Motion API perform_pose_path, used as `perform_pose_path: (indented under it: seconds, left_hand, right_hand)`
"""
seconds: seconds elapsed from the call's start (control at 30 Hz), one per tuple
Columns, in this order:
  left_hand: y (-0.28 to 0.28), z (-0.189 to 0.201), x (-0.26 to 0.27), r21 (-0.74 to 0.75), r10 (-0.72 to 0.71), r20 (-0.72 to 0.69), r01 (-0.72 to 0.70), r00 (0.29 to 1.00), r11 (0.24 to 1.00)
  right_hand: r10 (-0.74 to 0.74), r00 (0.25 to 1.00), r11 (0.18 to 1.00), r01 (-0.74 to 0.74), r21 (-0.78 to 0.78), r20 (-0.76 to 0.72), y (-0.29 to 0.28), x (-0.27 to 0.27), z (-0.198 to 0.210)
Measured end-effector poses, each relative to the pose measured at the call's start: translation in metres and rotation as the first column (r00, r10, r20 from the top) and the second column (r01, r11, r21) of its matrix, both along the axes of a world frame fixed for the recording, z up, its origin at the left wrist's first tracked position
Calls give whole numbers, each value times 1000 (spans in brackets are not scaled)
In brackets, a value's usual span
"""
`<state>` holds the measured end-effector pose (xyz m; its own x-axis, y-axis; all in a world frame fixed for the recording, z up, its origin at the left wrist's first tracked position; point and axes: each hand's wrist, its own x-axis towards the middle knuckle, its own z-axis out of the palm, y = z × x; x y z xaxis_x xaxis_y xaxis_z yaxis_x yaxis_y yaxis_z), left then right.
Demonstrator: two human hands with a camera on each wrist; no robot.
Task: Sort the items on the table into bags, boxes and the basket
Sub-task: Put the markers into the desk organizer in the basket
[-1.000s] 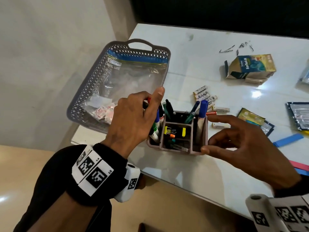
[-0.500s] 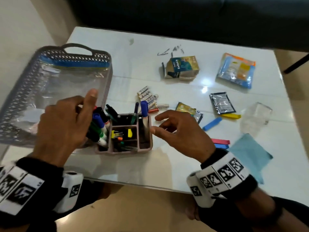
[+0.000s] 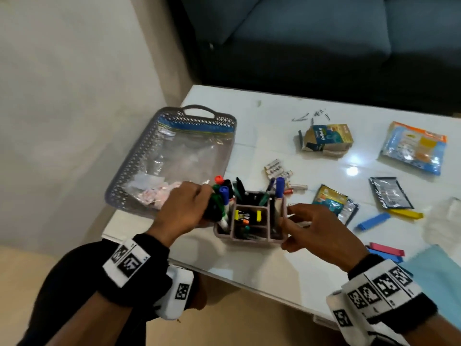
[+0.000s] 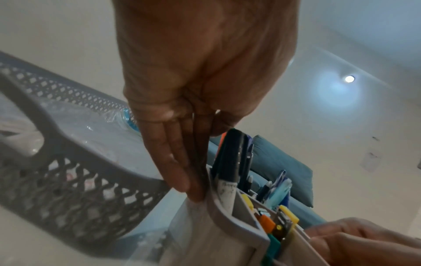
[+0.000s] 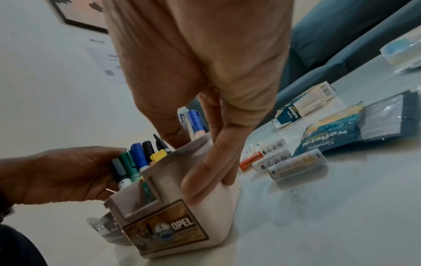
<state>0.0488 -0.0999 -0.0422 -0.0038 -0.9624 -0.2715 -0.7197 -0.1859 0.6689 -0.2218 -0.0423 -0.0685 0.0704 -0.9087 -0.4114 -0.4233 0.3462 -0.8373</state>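
Basket at glossy white table left edge | blue sofa behind

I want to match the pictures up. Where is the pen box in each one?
Head: the pen box sits low, in the centre.
Left wrist: pen box at bottom right, below the left hand.
Right wrist: pen box at bottom centre, OPEL sticker showing.
Landmark: the left hand, holding its marker side, shows in all three.

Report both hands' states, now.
Left hand: clasps the markers against the organiser's left wall.
Right hand: pinches the organiser's right wall.
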Motion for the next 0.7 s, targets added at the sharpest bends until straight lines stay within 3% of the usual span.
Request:
perform_pose_path:
  seconds: [0.07,0.17,0.27,0.37,0.57,0.7]
  left_hand:
    - [7,6,-2,17,-34,-56,35,998,999]
    - [15,10,-7,27,-98,-264,108,960,994]
    - [17,15,-4,40,-100,-422,129,901,991]
    - [12,33,0,6,-107,-493,126,863,992]
    - [-38,103,61,0,-187,-426,206,885,978]
    - [-70,110,80,25,-136,-313,151,940,988]
  right_hand:
    - [48,997,997,-51,-59,-57,2,3,3]
    - [11,991,996,-23,-92,-130,8,0,16]
    - [-88,982,991,68,-117,-169,8,-1,45]
    - [-67,978,995,50,-89,-198,-4,5,80]
    - [32,982,993,-52,-103,-187,-74,60,152]
    - [32,992,998,-39,-58,-124,-112,86,144]
